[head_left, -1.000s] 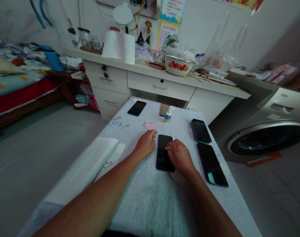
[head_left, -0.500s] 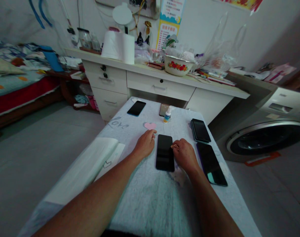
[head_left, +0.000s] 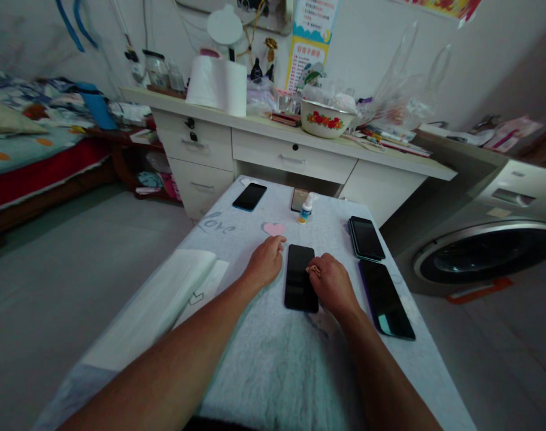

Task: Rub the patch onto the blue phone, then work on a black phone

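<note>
A black smartphone lies flat, screen up, on the cloth-covered table in front of me. My right hand is closed on a small beige cloth, bunched at the fingertips and set against the phone's right side. Along the phone's left edge rests my left hand, holding nothing, its fingers loosely bent and somewhat apart. Whether those fingertips touch the phone I cannot tell. Beyond the phone stands a small white spray bottle with a blue and yellow label.
A blue-edged phone lies far left, another phone behind the bottle. On the right are stacked phones and a larger dark tablet. White sheets cover the left side. A desk and washing machine stand beyond.
My right hand has slid slightly left with the cloth, further over the phone's screen. My left hand and the phone keep their places.
</note>
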### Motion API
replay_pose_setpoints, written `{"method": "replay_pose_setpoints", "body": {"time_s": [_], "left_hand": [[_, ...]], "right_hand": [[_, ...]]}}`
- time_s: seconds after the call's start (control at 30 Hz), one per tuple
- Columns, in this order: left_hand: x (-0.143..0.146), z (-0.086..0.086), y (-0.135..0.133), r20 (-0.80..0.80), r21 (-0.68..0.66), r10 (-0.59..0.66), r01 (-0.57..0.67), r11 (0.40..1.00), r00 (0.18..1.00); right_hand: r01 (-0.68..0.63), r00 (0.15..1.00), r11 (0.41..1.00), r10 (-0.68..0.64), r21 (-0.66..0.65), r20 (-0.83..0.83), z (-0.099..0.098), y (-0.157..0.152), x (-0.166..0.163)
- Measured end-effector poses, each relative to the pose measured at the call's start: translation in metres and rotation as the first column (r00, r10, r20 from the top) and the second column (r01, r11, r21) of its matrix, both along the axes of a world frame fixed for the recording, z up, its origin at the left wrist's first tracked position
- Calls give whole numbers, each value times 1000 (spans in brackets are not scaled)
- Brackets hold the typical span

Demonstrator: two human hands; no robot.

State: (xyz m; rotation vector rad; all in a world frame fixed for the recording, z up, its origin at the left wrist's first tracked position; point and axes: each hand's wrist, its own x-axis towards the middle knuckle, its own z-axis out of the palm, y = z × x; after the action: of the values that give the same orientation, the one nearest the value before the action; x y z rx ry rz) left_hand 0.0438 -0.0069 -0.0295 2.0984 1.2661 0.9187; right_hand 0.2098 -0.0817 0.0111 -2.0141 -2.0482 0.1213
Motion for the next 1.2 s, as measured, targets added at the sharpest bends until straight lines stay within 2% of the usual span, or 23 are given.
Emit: {"method": "replay_pose_setpoints", "body": {"time_s": [0.73,1.2], "left_hand": [[1,-4,1,0,3,10,-10,1000,1000],[0,0,0,-12,-9,11,-11,1000,1000]], "right_hand": [[-194,978,981,195,20,-70,-6,-3,-26],[-295,948,954,298,44,-108,-9,-6,-36]]}}
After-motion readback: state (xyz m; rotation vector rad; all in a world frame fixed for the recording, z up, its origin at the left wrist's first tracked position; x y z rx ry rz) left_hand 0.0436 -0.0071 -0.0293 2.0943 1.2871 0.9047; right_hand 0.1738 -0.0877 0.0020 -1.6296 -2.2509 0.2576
